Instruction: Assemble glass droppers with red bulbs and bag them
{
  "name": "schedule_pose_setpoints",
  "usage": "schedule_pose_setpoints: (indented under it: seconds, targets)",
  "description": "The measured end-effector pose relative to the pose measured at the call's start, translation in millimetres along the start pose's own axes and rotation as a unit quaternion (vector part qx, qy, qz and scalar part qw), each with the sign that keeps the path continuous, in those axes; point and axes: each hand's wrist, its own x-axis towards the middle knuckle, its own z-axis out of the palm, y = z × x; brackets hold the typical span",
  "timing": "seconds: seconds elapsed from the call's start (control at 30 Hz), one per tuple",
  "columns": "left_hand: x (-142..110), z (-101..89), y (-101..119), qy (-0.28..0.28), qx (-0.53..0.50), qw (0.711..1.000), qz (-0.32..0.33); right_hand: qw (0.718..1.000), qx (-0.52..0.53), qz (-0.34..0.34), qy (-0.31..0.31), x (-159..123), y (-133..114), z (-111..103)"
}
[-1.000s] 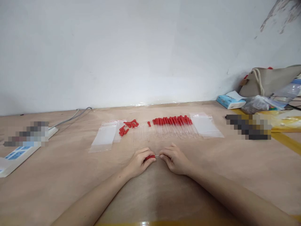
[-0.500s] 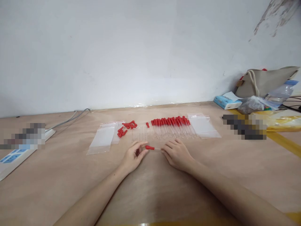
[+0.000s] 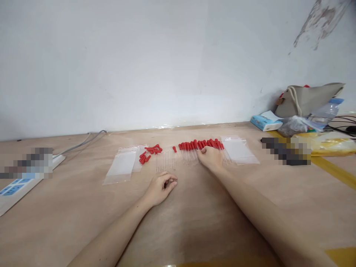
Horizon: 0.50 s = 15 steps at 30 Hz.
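Several droppers with red rubber bulbs (image 3: pixel 191 145) and clear thin tubes lie side by side in a row. My right hand (image 3: pixel 210 157) is over the middle of this row, its fingers pinched on one dropper there, which they mostly cover. On the bare table rests my left hand (image 3: pixel 161 188), loosely curled and with nothing in it; a small gap shows between thumb and fingers. Just beyond it are several bare clear tubes (image 3: pixel 165 161), laid parallel. A single red rubber bulb (image 3: pixel 174 149) sits between them and the row, and more loose red bulbs (image 3: pixel 150 149) are scattered to the left.
Clear zip bags (image 3: pixel 120 168) lie on the left, and others (image 3: pixel 239 150) right of the row. A power strip (image 3: pixel 16 187) is at far left. A tissue pack (image 3: pixel 266 121), a grey bag (image 3: pixel 308 100) and a yellow package (image 3: pixel 319 144) stand toward the right.
My right hand has moved from in front of my left hand up to the row, taking the red-bulbed dropper away. My left hand no longer touches a bulb and stays nearly in place.
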Motion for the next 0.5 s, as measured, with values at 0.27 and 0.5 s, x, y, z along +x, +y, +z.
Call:
schedule_pose_setpoints:
  seconds: [0.27,0.5]
  targets:
    - [0.4,-0.1,-0.2,-0.01,0.004,1.0,0.002,0.999,-0.033,0.015,0.021,-0.9,1.5,9.4]
    - [0.6,-0.4,1.3,-0.008,0.006,1.0,0.006,0.989,-0.052,-0.126,-0.065,-24.9,-47.2,15.5]
